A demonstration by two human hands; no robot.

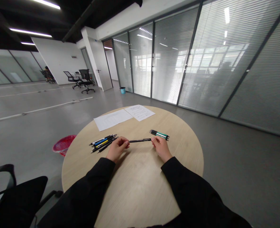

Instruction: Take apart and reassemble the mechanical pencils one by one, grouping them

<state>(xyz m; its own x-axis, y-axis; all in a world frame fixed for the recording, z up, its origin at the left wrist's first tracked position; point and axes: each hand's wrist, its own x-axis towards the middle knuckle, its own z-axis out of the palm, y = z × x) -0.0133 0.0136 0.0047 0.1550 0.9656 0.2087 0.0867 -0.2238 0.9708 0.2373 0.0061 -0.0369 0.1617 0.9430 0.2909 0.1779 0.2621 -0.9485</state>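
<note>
A black pen (140, 140) stretches level between my two hands above the round wooden table (140, 180). My left hand (118, 148) pinches its left end, and my right hand (160, 147) pinches the right end. Just beyond my left hand lies a loose pile of pens (103, 142), with black, blue, yellow and white barrels. Behind my right hand several green, white and black pens (159, 134) lie side by side in a neat group. My fingers cover both tips of the held pen.
Two printed sheets of paper (113, 119) lie at the table's far edge. A red basket (63, 144) stands on the floor to the left, and a black chair (16, 196) is close by at the lower left. Farther off are a blue bin (122, 90) and glass partitions.
</note>
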